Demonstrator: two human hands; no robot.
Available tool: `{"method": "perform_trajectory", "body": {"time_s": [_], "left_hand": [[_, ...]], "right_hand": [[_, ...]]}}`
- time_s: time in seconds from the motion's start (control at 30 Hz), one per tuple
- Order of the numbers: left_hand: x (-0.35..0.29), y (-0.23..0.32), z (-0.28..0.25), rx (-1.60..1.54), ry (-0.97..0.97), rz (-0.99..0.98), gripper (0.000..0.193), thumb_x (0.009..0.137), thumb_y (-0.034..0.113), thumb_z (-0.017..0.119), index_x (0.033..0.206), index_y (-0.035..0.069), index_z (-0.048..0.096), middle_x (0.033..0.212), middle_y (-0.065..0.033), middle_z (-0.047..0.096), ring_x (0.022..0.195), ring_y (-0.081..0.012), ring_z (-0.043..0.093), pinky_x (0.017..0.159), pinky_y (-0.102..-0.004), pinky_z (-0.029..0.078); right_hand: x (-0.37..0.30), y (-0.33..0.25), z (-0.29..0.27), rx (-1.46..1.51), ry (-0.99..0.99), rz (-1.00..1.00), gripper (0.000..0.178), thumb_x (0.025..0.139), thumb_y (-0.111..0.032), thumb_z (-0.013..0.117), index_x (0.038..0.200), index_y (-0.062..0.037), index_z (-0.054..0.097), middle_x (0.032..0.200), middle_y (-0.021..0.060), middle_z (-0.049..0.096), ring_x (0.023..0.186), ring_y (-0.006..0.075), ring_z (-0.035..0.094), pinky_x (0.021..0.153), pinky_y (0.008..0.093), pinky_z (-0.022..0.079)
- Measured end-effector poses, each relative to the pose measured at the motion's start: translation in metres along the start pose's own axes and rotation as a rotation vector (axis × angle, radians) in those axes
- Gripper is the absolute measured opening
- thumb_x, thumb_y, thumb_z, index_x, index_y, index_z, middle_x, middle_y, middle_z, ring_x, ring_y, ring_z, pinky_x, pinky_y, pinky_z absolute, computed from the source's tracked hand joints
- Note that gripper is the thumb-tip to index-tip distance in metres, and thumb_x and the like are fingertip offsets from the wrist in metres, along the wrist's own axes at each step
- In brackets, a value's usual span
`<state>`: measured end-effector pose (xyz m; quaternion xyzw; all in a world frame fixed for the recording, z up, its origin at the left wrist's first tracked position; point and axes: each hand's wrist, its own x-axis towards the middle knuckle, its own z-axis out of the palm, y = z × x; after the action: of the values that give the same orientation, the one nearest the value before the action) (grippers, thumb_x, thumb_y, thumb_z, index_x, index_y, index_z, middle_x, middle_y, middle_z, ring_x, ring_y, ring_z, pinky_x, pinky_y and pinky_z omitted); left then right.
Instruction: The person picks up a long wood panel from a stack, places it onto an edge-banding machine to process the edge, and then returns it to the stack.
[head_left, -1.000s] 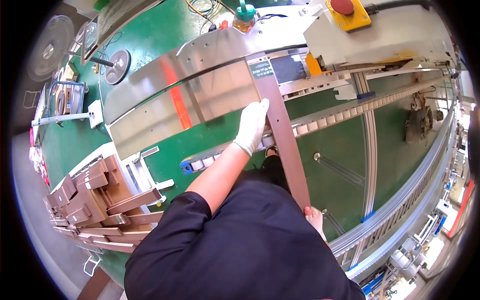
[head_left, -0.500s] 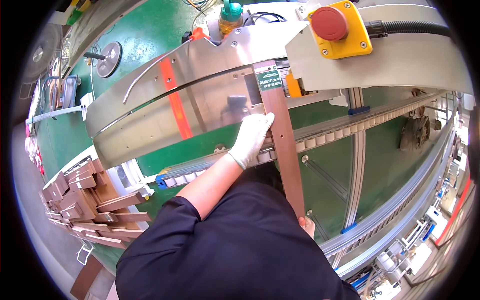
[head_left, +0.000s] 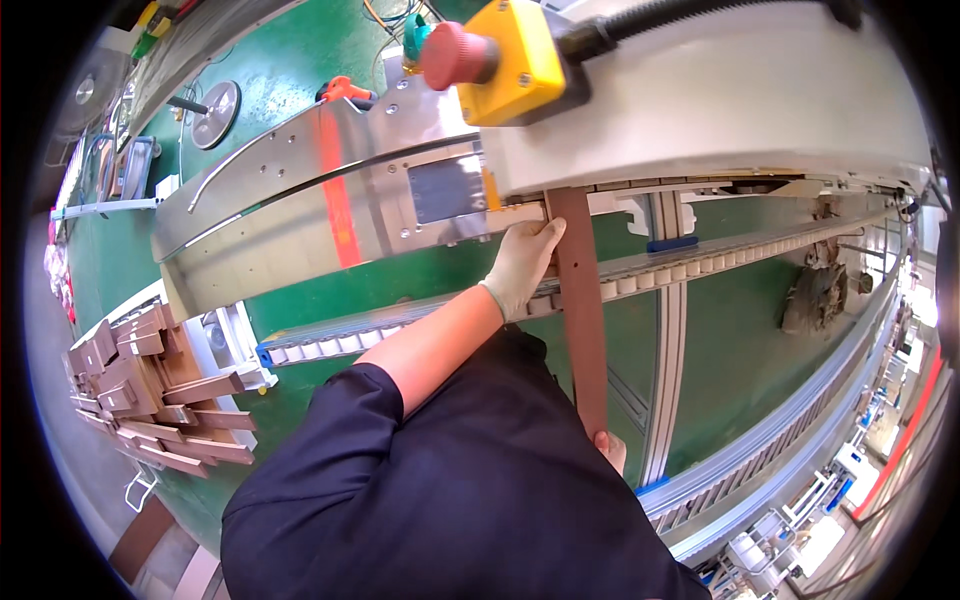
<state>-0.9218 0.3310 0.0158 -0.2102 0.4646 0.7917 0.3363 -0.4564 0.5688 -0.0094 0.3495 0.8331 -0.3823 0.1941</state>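
A long brown wood-look board (head_left: 584,325) lies crosswise in front of me, its far end out of sight beneath the machine's light-grey housing (head_left: 700,120). My left hand (head_left: 524,265), in a white glove, grips the board's left edge near the housing, thumb on top. At the board's near end my right hand (head_left: 611,450) is closed around it; only part of that hand shows past my dark sleeve. Under the board's middle runs a roller rail (head_left: 690,264) with white rollers. Left of the board stretches the machine's shiny metal bed (head_left: 290,235).
A yellow box with a red emergency-stop button (head_left: 462,56) sits on the housing. Several brown board pieces (head_left: 150,390) are piled at the left. An upright aluminium post (head_left: 664,350) and a long rail (head_left: 770,430) stand to the right. An orange-handled tool (head_left: 345,90) lies behind the bed.
The board has shifted right along the machine with both hands on it. Its far end, with a green label, showed before and is now under the housing. My view has also shifted right.
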Motion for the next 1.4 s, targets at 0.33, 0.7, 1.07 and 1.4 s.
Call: {"method": "perform_trajectory", "body": {"time_s": [0.33, 0.7, 1.07, 1.4], "left_hand": [[0.061, -0.043, 0.103, 0.239, -0.026, 0.118, 0.038, 0.106, 0.037, 0.059, 0.099, 0.000, 0.064, 0.091, -0.0061, 0.065, 0.074, -0.0191, 0.063, 0.072, -0.0374, 0.057], [-0.058, -0.039, 0.013, 1.642, -0.165, 0.604, 0.035, 0.093, 0.038, 0.065, 0.107, 0.006, 0.066, 0.099, -0.0191, 0.074, 0.091, -0.0390, 0.072, 0.080, -0.0529, 0.057], [-0.301, -0.087, -0.289, 1.636, 0.977, 0.758, 0.065, 0.092, 0.039, 0.067, 0.144, 0.003, 0.056, 0.149, -0.0174, 0.055, 0.144, -0.0346, 0.046, 0.123, -0.0490, 0.032], [-0.553, -0.244, -0.637, -0.175, 1.660, 0.919, 0.025, 0.106, 0.025, 0.060, 0.108, 0.002, 0.067, 0.090, -0.0050, 0.069, 0.079, -0.0158, 0.064, 0.074, -0.0308, 0.052]], "right_hand": [[0.069, 0.010, -0.093, 0.025, 0.075, 0.028, 0.058, 0.107, -0.050, 0.056, 0.107, 0.0051, 0.073, 0.086, 0.0159, 0.074, 0.081, 0.0233, 0.069, 0.076, 0.0401, 0.054], [0.174, -0.175, -0.088, -0.534, 0.829, -0.636, 0.053, 0.095, -0.032, 0.072, 0.138, -0.0030, 0.062, 0.146, 0.0213, 0.058, 0.140, 0.0414, 0.049, 0.118, 0.0548, 0.035], [0.100, -0.364, 0.183, -0.541, 0.095, -1.456, 0.046, 0.102, -0.042, 0.060, 0.132, -0.0071, 0.066, 0.119, 0.0128, 0.070, 0.112, 0.0353, 0.064, 0.099, 0.0482, 0.048], [0.100, -0.367, 0.245, -0.587, 0.420, -1.401, 0.038, 0.108, -0.036, 0.050, 0.119, -0.0083, 0.073, 0.113, 0.0148, 0.074, 0.102, 0.0388, 0.068, 0.089, 0.0488, 0.052]]}}
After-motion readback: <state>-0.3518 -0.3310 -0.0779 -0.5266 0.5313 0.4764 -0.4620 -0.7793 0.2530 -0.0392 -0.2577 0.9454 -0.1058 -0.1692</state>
